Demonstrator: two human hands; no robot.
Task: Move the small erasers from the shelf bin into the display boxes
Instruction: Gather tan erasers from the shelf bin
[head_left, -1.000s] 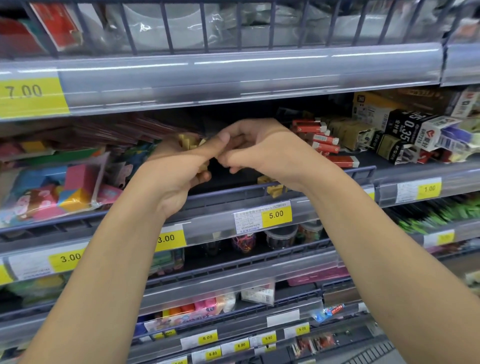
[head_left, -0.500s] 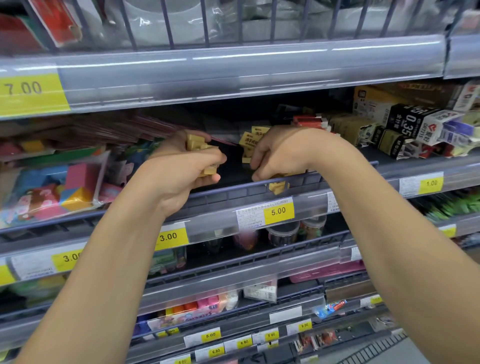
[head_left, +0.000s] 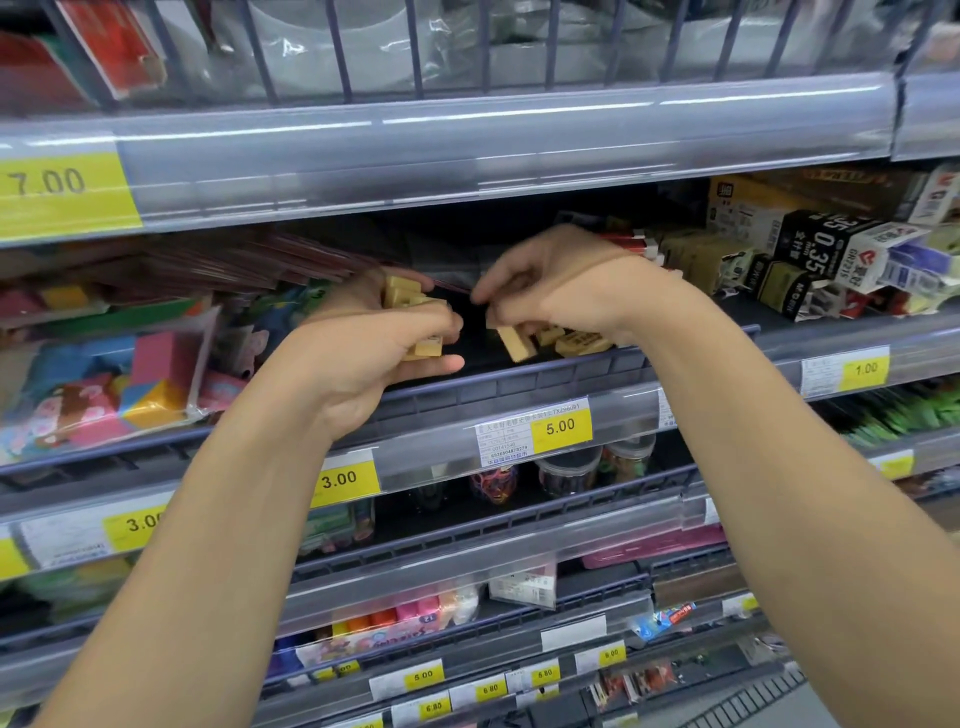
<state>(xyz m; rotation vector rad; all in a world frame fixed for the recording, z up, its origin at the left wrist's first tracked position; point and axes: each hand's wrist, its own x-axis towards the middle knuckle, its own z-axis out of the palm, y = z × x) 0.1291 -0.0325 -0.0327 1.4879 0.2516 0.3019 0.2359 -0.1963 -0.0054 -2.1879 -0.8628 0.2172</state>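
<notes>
The fingers (head_left: 415, 314) of the left hand (head_left: 363, 353) are curled around a small stack of tan erasers (head_left: 410, 304), with one more eraser (head_left: 426, 347) pinched between thumb and palm; at least three show in this grip. The right hand (head_left: 566, 291) hangs knuckles-up over the bin, its fingers bent down and closed on one eraser (head_left: 514, 343) that tilts below them. Just beside it, about three loose erasers (head_left: 576, 340) lie on the dark bin floor against the front rail (head_left: 545, 376). Between the two hands a narrow dark gap stays open. The shelf edge above (head_left: 467, 140) sits low over both hands, leaving little room upward. Left of the left hand, a clear bag of colourful blocks (head_left: 150, 379) leans at the rail. Right of the right hand stand several small boxes (head_left: 810, 260), some touching. Two yellow price tags, 5.00 (head_left: 560, 427) and 3.00 (head_left: 340, 479), hang below the rail.
</notes>
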